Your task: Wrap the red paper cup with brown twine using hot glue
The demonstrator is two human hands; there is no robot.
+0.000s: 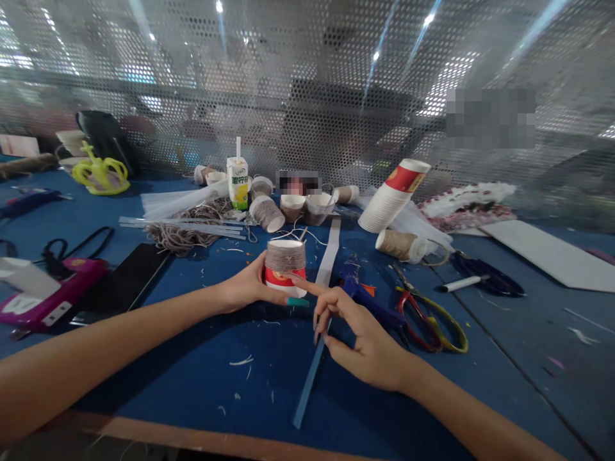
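My left hand (247, 282) grips a paper cup (276, 282) by its side, thumb in front and fingers round the far side. Grey-brown yarn (285, 256) is wound around the upper part of the cup; a red printed band and white paper show below it. My right hand (358, 333) reaches in from the right with its index fingertip against the cup's red band. Its other fingers are loosely bent, the thumb apart, with nothing visible between them. Beneath this hand a long pale strip (310, 384) lies on the table. Beside it rests a blue glue gun (353, 278).
Scissors (432, 320) with red and yellow handles lie at right, near a marker (464, 283). Behind stand stacked paper cups (384, 205), a drink carton (237, 184) and several wrapped cups (266, 214). At left are tangled yarn (185, 230), a black phone-like slab (132, 275) and a magenta power strip (72, 288).
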